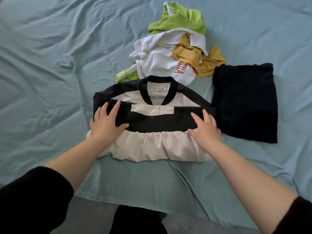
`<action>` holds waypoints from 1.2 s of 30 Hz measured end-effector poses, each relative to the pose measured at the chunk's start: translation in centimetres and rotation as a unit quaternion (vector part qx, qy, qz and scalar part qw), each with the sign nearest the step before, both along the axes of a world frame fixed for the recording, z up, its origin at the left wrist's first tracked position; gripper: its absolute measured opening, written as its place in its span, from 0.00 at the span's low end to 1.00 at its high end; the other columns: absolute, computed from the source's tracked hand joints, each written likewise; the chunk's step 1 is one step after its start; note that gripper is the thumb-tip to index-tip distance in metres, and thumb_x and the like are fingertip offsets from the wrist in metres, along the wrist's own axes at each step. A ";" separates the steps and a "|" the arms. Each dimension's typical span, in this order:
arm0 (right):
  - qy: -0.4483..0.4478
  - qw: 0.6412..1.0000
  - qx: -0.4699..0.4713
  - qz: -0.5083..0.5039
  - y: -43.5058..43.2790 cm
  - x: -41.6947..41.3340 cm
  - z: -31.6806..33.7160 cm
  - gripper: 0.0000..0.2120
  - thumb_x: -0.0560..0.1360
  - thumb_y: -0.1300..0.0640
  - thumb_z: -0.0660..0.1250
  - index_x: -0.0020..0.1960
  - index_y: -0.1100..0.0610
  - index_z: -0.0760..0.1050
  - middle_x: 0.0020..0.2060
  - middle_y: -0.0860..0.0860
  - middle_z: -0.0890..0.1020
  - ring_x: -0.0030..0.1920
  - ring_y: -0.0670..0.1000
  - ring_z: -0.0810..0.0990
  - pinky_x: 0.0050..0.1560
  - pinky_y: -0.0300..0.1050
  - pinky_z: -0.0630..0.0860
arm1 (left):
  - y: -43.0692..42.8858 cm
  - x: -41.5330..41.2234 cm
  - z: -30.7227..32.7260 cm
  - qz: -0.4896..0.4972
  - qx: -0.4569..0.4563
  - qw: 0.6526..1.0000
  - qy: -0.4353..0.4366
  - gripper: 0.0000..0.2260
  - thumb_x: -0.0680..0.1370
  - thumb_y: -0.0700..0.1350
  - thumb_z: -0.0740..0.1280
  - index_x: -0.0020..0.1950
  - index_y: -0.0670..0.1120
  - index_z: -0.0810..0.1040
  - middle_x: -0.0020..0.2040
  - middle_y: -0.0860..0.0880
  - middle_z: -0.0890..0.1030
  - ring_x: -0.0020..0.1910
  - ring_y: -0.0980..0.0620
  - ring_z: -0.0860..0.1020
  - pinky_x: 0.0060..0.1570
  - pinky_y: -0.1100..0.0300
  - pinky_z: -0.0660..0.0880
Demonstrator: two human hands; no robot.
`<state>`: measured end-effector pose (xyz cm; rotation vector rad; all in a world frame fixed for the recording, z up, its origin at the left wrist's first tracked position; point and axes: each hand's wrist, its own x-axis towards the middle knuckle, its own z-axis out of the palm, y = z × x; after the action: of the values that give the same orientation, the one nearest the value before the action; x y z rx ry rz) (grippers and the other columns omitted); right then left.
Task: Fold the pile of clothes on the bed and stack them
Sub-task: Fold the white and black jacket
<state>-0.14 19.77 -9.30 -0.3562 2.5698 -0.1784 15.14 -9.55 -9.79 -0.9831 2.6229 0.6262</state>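
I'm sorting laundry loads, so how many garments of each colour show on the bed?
Black-and-cream blouse, half folded: 1
Folded black garment: 1
Crumpled white shirt with red lettering: 1
Crumpled mustard-yellow garment: 1
Crumpled lime-green garment: 1 at least
Total: 5 at least

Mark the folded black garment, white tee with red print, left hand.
folded black garment (pixel 244 102), head view, centre of its top face.
white tee with red print (pixel 157 61), head view, plain white area left of the lettering.
left hand (pixel 105 121), head view, back of the hand.
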 end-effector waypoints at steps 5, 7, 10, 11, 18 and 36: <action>-0.007 0.999 0.022 -0.031 0.8 1.2 -0.6 0.24 0.79 0.53 0.63 0.73 0.50 0.64 0.63 0.53 0.67 0.60 0.55 0.69 0.57 0.51 0.73 | -0.6 2.2 -1.5 0.007 0.061 0.998 -0.032 0.29 0.76 0.56 0.68 0.74 0.60 0.62 0.74 0.48 0.62 0.66 0.45 0.68 0.59 0.49 0.72; 0.037 0.999 -0.015 -0.033 0.5 1.6 -0.3 0.18 0.79 0.57 0.61 0.68 0.52 0.71 0.58 0.51 0.71 0.56 0.53 0.71 0.50 0.51 0.75 | -0.9 1.9 -1.4 0.003 0.050 0.998 0.044 0.19 0.78 0.52 0.66 0.69 0.57 0.71 0.67 0.51 0.69 0.57 0.50 0.73 0.49 0.56 0.71; 0.121 0.986 -0.104 -0.054 0.1 1.6 1.1 0.17 0.77 0.63 0.63 0.64 0.56 0.76 0.55 0.52 0.75 0.55 0.54 0.74 0.48 0.53 0.76 | -1.8 0.4 0.2 -0.039 0.002 0.988 0.151 0.13 0.79 0.48 0.66 0.63 0.54 0.77 0.62 0.53 0.75 0.56 0.49 0.76 0.45 0.57 0.71; 0.153 0.977 -0.136 -0.061 0.0 1.3 1.6 0.18 0.76 0.65 0.63 0.64 0.57 0.76 0.55 0.53 0.76 0.55 0.56 0.74 0.48 0.54 0.76 | -2.4 -0.3 0.9 -0.054 -0.010 0.981 0.186 0.13 0.78 0.47 0.66 0.62 0.54 0.78 0.62 0.53 0.75 0.57 0.49 0.76 0.46 0.56 0.72; 0.218 0.970 -0.086 -0.062 -3.3 -4.7 0.5 0.22 0.78 0.61 0.61 0.72 0.54 0.68 0.69 0.54 0.71 0.65 0.59 0.70 0.61 0.59 0.69 | -6.9 -7.9 0.2 -0.127 -0.061 0.980 0.143 0.19 0.81 0.46 0.61 0.73 0.53 0.69 0.71 0.47 0.70 0.65 0.42 0.71 0.61 0.46 0.67; 0.155 0.962 0.163 0.153 -2.8 -5.3 -8.0 0.36 0.74 0.29 0.34 0.77 0.44 0.37 0.78 0.50 0.41 0.78 0.51 0.38 0.71 0.54 0.28 | -7.0 -6.6 -9.2 -0.252 -0.152 0.955 -0.044 0.30 0.72 0.75 0.36 0.72 0.70 0.31 0.76 0.56 0.30 0.75 0.47 0.30 0.68 0.35 0.30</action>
<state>-5.49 17.00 -17.28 -0.6917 2.7370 0.4418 8.56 -16.54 -19.03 -0.3578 2.7729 0.0576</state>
